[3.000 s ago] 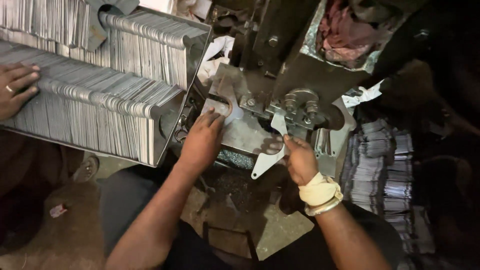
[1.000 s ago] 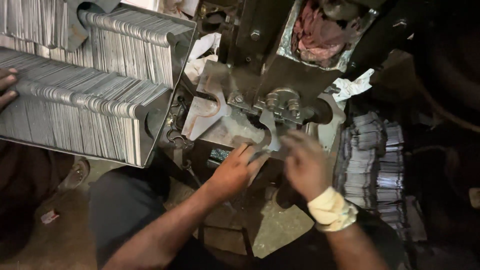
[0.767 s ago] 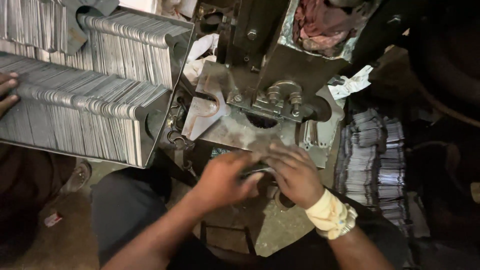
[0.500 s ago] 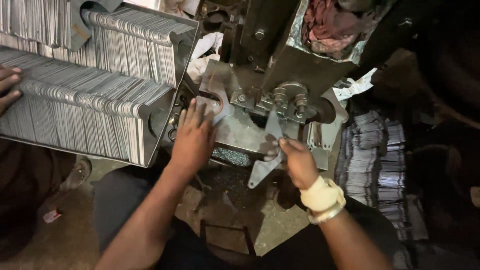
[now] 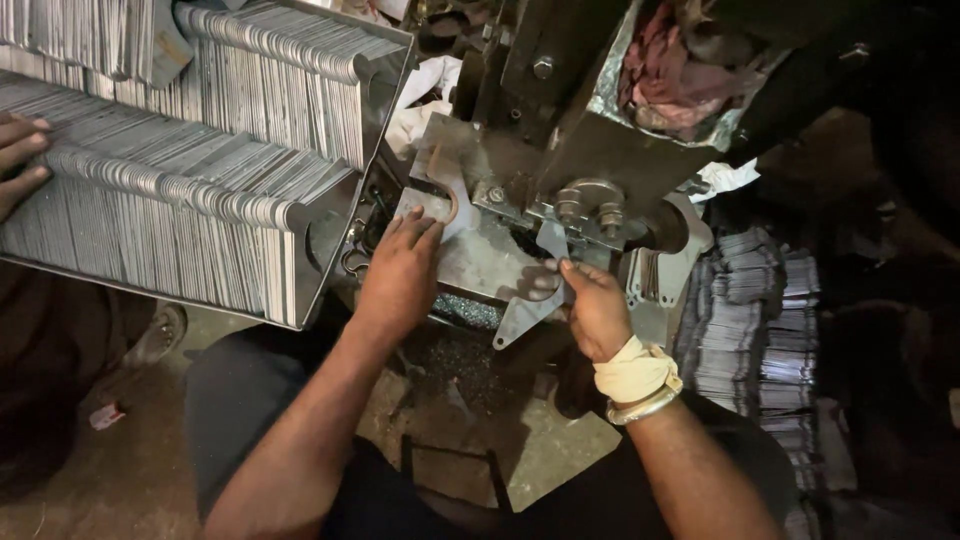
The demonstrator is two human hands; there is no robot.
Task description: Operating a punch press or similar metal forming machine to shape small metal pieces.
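— Fingers of the right hand [image 5: 597,312]?
— Pinching a flat grey metal blank [image 5: 530,300], long and tapered, hook-shaped at its top, held at the press bed [image 5: 480,262] under the bolted die.
— Left hand [image 5: 400,275]?
— Fingers together, laid flat on a second blank [image 5: 430,203] on the bed's left edge.
— Surroundings?
— Stacked blanks [image 5: 200,190] left, another person's hand [image 5: 18,160] on them.
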